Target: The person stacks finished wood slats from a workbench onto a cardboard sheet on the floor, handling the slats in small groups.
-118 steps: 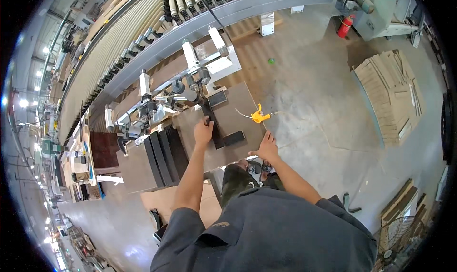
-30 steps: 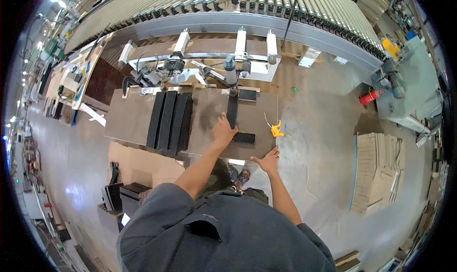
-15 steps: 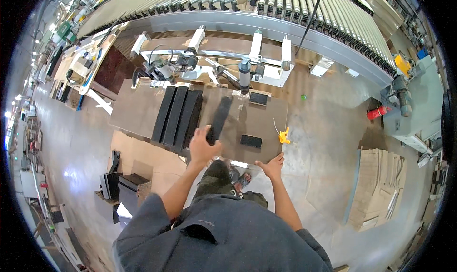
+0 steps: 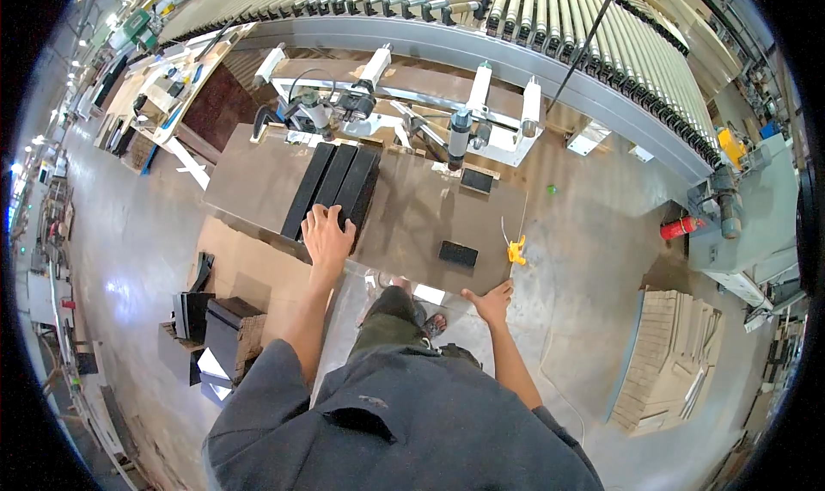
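My left hand (image 4: 327, 240) lies over the near ends of several black foam-like strips (image 4: 337, 181), its fingers spread and thumb apart. The strips lie side by side on a brown board (image 4: 404, 233), and the hand hides their near ends. My right hand (image 4: 492, 301) rests at the board's near right edge, thumb and fingers apart, holding nothing I can see. Left of that hand's reach, on the board, lies a small black block (image 4: 458, 254). A second black block (image 4: 477, 181) sits by the far edge. Near the right edge is a yellow plastic piece (image 4: 516, 249) with a pale cord.
A machine with white arms and cylinders (image 4: 460, 134) stands along the board's far side, before a roller conveyor (image 4: 559, 18). On the floor are dark offcuts in a box (image 4: 228, 328) at left and stacked cardboard (image 4: 666, 353) at right. A red extinguisher (image 4: 681, 227) stands farther right.
My left hand has moved left onto the row of strips. The dark strip it held over the board's middle no longer shows there. My right hand stays at the board's edge.
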`<act>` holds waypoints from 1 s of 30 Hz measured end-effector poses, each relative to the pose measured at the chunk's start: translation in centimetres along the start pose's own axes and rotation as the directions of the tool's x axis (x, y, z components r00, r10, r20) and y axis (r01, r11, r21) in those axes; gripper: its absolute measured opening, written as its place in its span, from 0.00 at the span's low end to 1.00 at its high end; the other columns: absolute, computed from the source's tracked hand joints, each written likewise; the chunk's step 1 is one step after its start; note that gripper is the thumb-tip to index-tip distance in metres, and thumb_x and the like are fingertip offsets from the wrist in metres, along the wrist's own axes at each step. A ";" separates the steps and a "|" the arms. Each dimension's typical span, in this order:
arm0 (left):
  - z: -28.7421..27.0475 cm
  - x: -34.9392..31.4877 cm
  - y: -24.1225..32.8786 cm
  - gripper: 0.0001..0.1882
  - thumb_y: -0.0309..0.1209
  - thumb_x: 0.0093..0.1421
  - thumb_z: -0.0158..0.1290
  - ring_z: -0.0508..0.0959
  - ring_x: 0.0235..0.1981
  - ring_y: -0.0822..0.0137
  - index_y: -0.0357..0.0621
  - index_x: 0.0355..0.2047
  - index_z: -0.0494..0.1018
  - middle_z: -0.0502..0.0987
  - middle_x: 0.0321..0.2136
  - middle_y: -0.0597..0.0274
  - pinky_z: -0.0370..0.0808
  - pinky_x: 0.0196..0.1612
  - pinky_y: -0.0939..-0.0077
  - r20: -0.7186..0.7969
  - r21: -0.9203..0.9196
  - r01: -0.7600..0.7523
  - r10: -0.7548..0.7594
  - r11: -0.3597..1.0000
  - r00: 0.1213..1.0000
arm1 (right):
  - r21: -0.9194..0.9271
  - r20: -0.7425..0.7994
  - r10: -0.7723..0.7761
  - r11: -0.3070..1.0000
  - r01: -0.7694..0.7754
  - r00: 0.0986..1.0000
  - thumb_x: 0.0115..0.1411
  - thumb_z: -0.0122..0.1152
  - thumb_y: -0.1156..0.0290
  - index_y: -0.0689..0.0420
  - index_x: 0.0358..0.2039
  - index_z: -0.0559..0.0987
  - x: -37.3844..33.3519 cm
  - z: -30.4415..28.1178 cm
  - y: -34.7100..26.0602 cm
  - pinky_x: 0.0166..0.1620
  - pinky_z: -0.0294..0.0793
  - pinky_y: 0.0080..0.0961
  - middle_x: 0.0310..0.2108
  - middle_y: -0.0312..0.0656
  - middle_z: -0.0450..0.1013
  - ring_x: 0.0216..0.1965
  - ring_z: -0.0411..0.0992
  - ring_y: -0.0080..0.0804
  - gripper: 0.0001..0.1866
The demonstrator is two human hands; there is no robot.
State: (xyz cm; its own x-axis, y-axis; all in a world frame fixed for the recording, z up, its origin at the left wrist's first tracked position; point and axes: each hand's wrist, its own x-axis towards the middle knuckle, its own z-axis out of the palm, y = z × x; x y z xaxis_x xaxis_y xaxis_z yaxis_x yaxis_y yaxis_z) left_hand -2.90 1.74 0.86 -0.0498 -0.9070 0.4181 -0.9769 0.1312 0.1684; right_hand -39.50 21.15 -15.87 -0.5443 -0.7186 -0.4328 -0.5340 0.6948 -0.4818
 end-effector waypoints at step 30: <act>-10.3 -7.6 -6.7 0.07 0.36 0.66 0.62 0.80 0.46 0.54 0.51 0.41 0.84 0.83 0.41 0.60 0.71 0.56 0.56 -0.132 -0.077 0.097 -0.107 0.992 0.985 | 0.002 -0.092 -0.044 0.999 0.044 0.995 0.40 0.80 0.25 0.73 0.77 0.39 0.0 0.7 0.7 0.72 0.63 0.58 0.74 0.74 0.48 0.73 0.55 0.75 0.86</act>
State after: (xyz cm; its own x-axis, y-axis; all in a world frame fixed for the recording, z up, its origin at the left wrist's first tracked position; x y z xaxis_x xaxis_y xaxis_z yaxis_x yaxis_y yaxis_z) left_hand 6.19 11.84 5.75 0.0828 -0.8550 0.5119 -0.9583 0.0727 0.2765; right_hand -39.43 21.61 -16.70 -0.5774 -0.7424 -0.3398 -0.5563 0.6624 -0.5018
